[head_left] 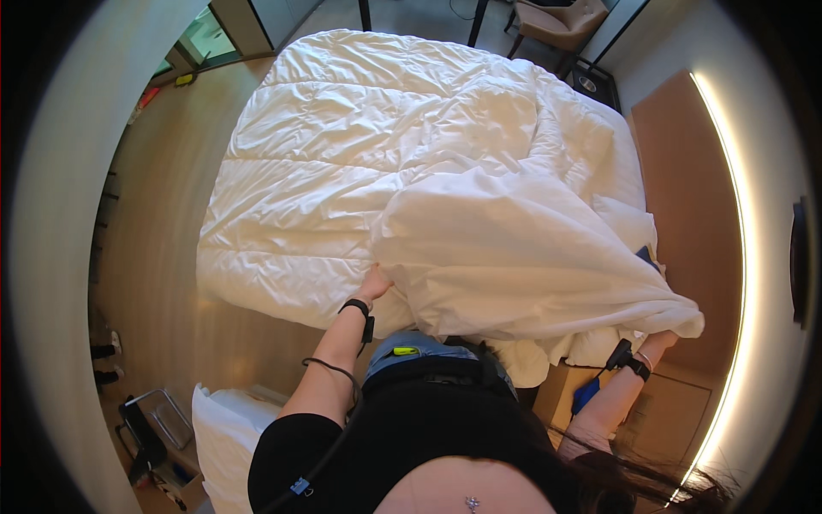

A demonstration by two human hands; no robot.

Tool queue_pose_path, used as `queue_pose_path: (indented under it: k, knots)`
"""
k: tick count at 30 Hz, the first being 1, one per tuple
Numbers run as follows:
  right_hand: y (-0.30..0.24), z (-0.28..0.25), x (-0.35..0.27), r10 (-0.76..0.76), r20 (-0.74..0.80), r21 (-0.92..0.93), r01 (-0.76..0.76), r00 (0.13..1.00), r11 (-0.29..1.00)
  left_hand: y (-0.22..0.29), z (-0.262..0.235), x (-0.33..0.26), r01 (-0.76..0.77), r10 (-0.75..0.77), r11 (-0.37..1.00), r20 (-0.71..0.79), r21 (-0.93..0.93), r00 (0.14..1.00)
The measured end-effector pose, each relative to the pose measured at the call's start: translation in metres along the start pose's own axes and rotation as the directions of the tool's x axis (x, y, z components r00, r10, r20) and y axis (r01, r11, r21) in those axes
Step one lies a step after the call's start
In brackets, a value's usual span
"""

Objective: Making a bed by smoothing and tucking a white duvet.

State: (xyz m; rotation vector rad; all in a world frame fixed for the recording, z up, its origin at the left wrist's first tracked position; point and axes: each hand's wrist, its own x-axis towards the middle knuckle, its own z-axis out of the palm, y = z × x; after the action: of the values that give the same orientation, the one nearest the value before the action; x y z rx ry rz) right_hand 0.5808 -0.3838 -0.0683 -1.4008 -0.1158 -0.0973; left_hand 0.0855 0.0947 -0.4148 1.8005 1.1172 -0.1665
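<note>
A white duvet covers a large bed below me. A white sheet or cover is lifted and spread over the bed's near right part. My left hand grips its left edge, with a black band on the wrist. My right hand holds the right corner of the same sheet near the bed's head end; the fingers are mostly hidden by the cloth. White pillows show beyond the sheet on the right.
Wooden floor runs along the bed's left side. A wooden headboard wall with a light strip stands on the right. A white bundle and a small trolley lie at lower left. An armchair stands at the top.
</note>
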Motion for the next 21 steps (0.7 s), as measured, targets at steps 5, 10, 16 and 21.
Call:
queue_pose_path:
  k: [5, 10, 16, 21]
  knots:
    - [0.024, 0.04, -0.033, -0.22, -0.15, -0.311, 0.165, 0.964, 0.936, 0.059, 0.0, -0.014, 0.432, -0.353, 0.739, 0.249, -0.516, 0.902]
    - [0.038, 0.078, -0.067, -0.483, -0.159, -0.639, 0.283, 0.861, 0.716, 0.056, 0.004, 0.006, 0.441, -0.296, 0.656, 0.329, -0.613, 0.897]
    - [0.055, 0.107, -0.087, -0.727, -0.054, -0.916, 0.257, 0.685, 0.309, 0.073, -0.004, 0.041, 0.352, -0.201, 0.356, 0.297, -0.866, 0.933]
    - [0.071, 0.187, -0.124, -0.618, 0.325, -0.776, 0.576, 0.716, 0.258, 0.156, -0.02, 0.027, 0.37, 0.101, 0.472, 0.466, -0.8, 0.879]
